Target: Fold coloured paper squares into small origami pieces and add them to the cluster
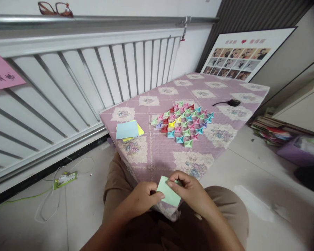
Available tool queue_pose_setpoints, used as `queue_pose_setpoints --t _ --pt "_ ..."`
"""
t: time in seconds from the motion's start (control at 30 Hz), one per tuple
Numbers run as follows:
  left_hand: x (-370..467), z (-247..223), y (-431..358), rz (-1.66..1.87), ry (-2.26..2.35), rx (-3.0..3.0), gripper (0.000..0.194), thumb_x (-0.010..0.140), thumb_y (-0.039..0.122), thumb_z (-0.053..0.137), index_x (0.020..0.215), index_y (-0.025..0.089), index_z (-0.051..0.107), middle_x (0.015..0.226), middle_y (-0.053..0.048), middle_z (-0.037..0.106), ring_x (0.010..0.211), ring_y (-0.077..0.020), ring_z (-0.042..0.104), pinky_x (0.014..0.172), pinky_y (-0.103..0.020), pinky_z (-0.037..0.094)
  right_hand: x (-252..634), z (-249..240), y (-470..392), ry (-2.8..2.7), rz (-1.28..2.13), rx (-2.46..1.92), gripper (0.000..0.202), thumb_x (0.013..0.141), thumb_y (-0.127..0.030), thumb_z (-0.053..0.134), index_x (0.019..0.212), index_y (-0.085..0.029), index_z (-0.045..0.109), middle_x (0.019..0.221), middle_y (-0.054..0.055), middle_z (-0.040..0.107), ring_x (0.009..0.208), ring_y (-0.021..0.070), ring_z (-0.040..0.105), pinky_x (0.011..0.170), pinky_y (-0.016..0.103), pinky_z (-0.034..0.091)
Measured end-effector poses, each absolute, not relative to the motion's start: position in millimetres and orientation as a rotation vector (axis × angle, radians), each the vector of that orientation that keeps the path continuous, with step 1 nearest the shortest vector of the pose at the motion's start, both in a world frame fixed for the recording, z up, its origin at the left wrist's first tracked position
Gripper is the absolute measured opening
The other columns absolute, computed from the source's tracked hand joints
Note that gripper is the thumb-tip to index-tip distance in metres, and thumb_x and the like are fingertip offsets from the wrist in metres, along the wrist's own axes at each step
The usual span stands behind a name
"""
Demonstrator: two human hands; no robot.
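Note:
A light green square of paper (169, 192) is held over the near corner of the table. My left hand (143, 198) pinches its left edge between thumb and fingers. At its upper right, my right hand (187, 190) grips the top edge, thumb on the front. Beyond them, rows of small folded paper pieces (184, 123) in green, red, pink, blue and yellow stand on the patterned tablecloth (162, 153). To their left lies a loose stack of paper sheets (127, 130), light blue on top with yellow showing beneath.
A dark object with a cord (233, 103) lies at the table's right. Behind the left side is a white radiator (89, 73), with glasses (56, 9) above it. A photo board (235, 52) leans at the back. A power strip (66, 178) is on the floor.

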State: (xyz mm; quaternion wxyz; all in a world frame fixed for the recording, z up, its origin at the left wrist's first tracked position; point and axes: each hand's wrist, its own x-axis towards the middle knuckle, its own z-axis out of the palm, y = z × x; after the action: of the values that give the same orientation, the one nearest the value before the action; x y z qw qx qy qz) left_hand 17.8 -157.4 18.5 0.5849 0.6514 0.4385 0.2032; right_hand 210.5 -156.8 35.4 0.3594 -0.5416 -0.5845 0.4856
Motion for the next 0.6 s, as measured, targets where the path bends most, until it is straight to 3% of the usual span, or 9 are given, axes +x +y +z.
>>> queue_pose_setpoints --t 0.6 --pt "17.6 12.9 -156.6 0.472 1.003 1.495 0.018 0.076 0.029 0.056 0.066 0.015 0.054 0.062 0.004 0.044 0.059 -0.0097 0.037 0.054 -0.021 0.029 203.2 28.7 -157.1 -1.465 1.154 -1.504 0.028 0.076 -0.042 0.058 0.06 -0.019 0.056 0.058 -0.002 0.053 0.055 0.0114 0.045 0.051 0.023 0.037"
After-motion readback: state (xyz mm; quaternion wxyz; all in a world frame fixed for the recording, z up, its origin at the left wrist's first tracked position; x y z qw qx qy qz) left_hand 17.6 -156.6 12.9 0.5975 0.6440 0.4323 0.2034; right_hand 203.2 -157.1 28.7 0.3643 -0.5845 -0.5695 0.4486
